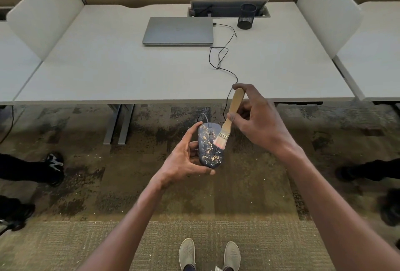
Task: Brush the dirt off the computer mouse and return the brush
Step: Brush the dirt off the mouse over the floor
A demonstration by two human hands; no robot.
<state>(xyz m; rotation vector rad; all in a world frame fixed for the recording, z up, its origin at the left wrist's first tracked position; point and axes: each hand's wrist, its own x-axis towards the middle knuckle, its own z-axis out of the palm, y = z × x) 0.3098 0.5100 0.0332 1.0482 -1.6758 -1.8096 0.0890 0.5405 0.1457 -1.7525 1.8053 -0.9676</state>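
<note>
The dark computer mouse (211,148) sits up in the air above the carpet, nose away, its top speckled with golden-brown dirt. The brush (229,121), pale wooden handle tilted up and right, lays its light bristles on the mouse's right side.

The bench (108,71) lay mostly bare on its left and near side. At its back, a closed laptop (178,30) and a mesh cup (246,18) stood apart, while a looping cable (220,58) crossed the right-centre toward the edge.
</note>
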